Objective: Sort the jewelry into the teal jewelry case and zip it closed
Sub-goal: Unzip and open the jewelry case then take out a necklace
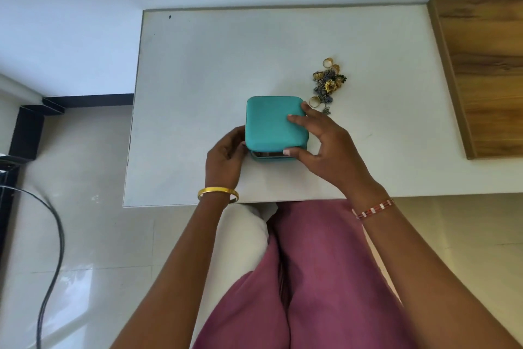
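Observation:
A square teal jewelry case [270, 125] sits on the white table [198, 65], its lid lifted a crack at the near edge. My left hand [225, 157] grips the case's left side near the front corner. My right hand [322, 140] holds the lid, fingers on top at the right corner and thumb under the near edge. A small heap of jewelry [328, 84], gold rings and flower-shaped pieces, lies on the table just right of and behind the case.
A wooden board or panel [486, 74] lies along the table's right side. The table's near edge runs just below my wrists. A dark cable [53, 249] curves over the tiled floor at the left.

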The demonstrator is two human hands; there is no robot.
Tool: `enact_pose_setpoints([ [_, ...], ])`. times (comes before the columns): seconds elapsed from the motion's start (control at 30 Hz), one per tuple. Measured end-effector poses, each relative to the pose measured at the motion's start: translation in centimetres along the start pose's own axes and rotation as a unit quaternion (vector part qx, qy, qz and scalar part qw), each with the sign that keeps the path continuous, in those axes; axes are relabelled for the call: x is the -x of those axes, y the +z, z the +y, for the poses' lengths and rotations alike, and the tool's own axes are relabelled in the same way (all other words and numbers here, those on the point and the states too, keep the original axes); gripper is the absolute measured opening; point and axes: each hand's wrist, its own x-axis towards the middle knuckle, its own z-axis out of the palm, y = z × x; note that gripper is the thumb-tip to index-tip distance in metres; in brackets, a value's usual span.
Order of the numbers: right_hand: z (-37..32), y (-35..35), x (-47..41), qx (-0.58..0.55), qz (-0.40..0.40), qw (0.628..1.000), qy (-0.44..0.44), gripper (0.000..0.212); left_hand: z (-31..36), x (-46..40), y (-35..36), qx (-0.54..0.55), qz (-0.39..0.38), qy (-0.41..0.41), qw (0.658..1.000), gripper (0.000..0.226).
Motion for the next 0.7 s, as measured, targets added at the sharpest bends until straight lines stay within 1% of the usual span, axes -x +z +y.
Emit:
enact_pose_setpoints([
  [0.1,-0.8,-1.0,-0.9,-0.073,0.039,0.997,0.007,0.048,-0.1,0.6,0.7,-0.034,0.009,0.023,0.999,0.039],
  [0.2,-1.7,-1.9,-3.3,-0.104,0.078,0.991,0.041,0.033,-0.4,0.8,1.2,-0.027,0.024,0.028,0.999,0.039],
  [0.27,-1.7,-2.2,-5.6,-0.120,0.113,0.985,0.060,0.028,-0.4,0.7,1.3,-0.019,0.029,0.028,0.999,0.039],
  [0.33,-1.5,-1.9,-7.7,-0.125,0.134,0.981,0.071,0.029,-0.4,0.7,1.3,-0.019,0.029,0.031,0.999,0.040],
  [0.43,-0.9,-1.0,-10.1,-0.084,0.146,0.982,0.085,0.027,-0.4,0.7,1.3,-0.025,0.028,0.039,0.999,0.040],
  [0.53,-0.2,0.1,-11.6,-0.067,0.164,0.978,0.107,0.036,-0.7,1.0,1.3,-0.028,0.030,0.045,0.998,0.040],
  [0.7,0.4,1.2,-12.4,-0.052,0.160,0.977,0.128,0.044,-0.9,1.8,1.1,-0.049,0.040,0.047,0.997,0.038],
])
